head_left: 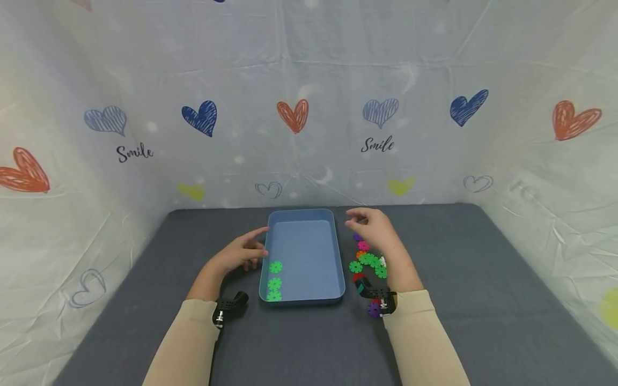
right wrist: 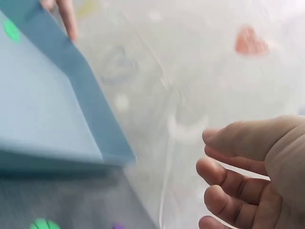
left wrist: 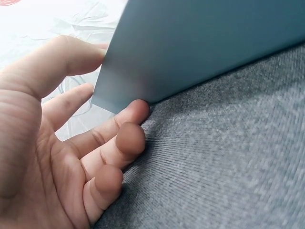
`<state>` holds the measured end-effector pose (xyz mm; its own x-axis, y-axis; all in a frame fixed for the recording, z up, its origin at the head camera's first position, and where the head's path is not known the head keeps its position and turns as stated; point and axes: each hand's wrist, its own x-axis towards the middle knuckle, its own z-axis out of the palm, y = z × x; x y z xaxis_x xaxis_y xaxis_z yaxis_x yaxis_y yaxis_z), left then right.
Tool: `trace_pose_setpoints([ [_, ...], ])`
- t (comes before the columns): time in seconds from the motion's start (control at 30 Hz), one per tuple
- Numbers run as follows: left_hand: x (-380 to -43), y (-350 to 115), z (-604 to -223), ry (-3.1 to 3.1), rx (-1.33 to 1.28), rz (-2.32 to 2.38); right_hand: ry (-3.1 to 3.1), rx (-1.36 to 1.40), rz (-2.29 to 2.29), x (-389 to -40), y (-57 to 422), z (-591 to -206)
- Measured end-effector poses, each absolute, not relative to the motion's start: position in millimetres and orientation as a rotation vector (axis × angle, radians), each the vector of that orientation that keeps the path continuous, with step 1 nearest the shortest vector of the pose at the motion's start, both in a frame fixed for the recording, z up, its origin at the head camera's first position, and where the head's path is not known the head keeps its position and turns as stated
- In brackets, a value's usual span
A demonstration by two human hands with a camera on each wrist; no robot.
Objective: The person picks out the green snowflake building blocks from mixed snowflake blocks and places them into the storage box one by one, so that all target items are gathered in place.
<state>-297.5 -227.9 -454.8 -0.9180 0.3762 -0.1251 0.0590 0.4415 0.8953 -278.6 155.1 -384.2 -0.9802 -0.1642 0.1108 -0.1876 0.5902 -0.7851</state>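
Note:
A blue rectangular tray (head_left: 304, 254) lies on the dark grey table. Three green toothed plastic discs (head_left: 276, 267) sit along its left side. My left hand (head_left: 237, 254) is at the tray's left wall, index finger stretched out to the rim; in the left wrist view thumb and fingertips (left wrist: 131, 138) touch the wall's outer side. To the right of the tray my right hand (head_left: 374, 228) hovers above a loose group of toothed discs, fingers loosely bent. No object shows between its fingers in the right wrist view, where the hand (right wrist: 248, 176) is apart from the tray (right wrist: 86, 95).
The loose group holds green discs (head_left: 355, 267), a pink disc (head_left: 363, 245) and a purple disc (head_left: 374, 310), with orange, red and white ones partly hidden by the right arm. A white curtain (head_left: 328, 161) printed with hearts closes off the table's back and sides.

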Motion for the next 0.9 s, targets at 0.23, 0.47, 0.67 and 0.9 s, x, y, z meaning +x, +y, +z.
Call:
trace_pose_setpoints([
  [0.23, -299, -227, -456, 2.403, 0.359, 1.465, -2.765, 0.042, 1.312, -285, 199, -400],
  [0.47, -300, -227, -455, 2.409, 0.371, 1.457, -2.818, -0.205, 1.248, -285, 227, -415],
  [0.67, -300, -228, -455, 2.397, 0.399, 1.471, -2.904, -0.385, 1.153, -283, 238, -426],
  [0.9, -299, -229, -454, 2.385, 0.393, 1.475, -2.996, -0.408, 1.093, -284, 239, -437],
])
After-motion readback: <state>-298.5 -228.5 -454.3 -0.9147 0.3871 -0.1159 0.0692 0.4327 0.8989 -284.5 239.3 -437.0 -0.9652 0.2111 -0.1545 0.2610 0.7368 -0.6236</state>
